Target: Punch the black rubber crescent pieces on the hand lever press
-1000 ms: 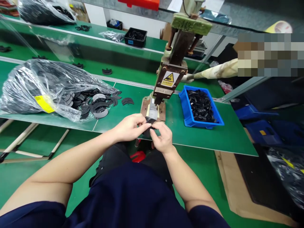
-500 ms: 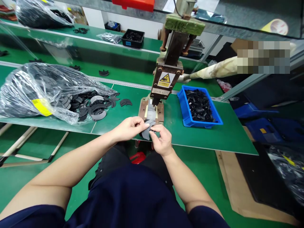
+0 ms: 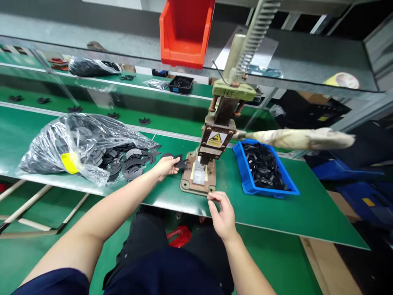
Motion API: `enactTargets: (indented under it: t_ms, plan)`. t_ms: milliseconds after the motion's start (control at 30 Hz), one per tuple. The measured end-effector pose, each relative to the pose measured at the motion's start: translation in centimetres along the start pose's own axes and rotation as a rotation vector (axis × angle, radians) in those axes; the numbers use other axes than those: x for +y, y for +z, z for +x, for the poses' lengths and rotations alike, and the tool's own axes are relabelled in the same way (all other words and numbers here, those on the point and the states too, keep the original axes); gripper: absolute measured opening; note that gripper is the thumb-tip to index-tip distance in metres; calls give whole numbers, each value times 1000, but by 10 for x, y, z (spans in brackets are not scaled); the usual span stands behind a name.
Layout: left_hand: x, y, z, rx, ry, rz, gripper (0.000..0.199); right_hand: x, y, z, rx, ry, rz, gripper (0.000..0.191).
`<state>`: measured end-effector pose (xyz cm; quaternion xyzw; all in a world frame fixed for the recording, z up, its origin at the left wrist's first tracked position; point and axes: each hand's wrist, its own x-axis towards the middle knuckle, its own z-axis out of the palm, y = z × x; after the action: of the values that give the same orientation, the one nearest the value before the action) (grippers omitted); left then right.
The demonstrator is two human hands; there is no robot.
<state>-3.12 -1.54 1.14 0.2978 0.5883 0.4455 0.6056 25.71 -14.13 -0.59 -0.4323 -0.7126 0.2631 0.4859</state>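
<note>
My left hand [image 3: 167, 167] is closed on a dark curved plastic piece [image 3: 181, 162], held just left of the hand press [image 3: 211, 143]. Behind my fingers lies another curved piece [image 3: 166, 155], partly hidden. My right hand [image 3: 223, 213] hovers at the front right corner of the press base [image 3: 188, 185], its fingers bent and the thumb apart, with nothing visible in it. A pale block [image 3: 199, 176] sits on the base under the ram. Left of my left hand, many curved pieces [image 3: 134, 164] spill out of a clear plastic bag [image 3: 55, 147].
A blue bin [image 3: 245, 186] of small black parts stands right of the press. The wrapped press lever [image 3: 291, 138] reaches out above it. An orange bin [image 3: 186, 55] sits on the shelf overhead. Several dark pieces [image 3: 144, 121] lie along the green strip behind the bench.
My right hand has let go of the curved piece and moved right. My left hand has carried a piece forward and left, beside the press. The view has tilted up.
</note>
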Motion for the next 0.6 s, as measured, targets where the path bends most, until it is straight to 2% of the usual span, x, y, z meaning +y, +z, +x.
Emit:
enactTargets:
  t_ms: [100, 167, 267, 367, 467, 600]
  plan:
    - [43, 9, 63, 118, 37, 29, 30, 3, -10, -5, -7, 12, -24, 18]
    - [72, 16, 97, 142, 90, 53, 23, 4, -16, -6, -8, 18, -43, 17]
    - [95, 18, 128, 152, 161, 134, 22, 7, -27, -7, 0, 36, -73, 17]
    - [86, 7, 129, 188, 211, 288, 22, 12, -42, -8, 20, 60, -105, 16]
    - [58, -13, 109, 219, 293, 437, 23, 18, -62, -7, 39, 77, -142, 16]
    - [23, -39, 73, 200, 560, 864, 34, 24, -87, 1, 61, 78, -197, 21]
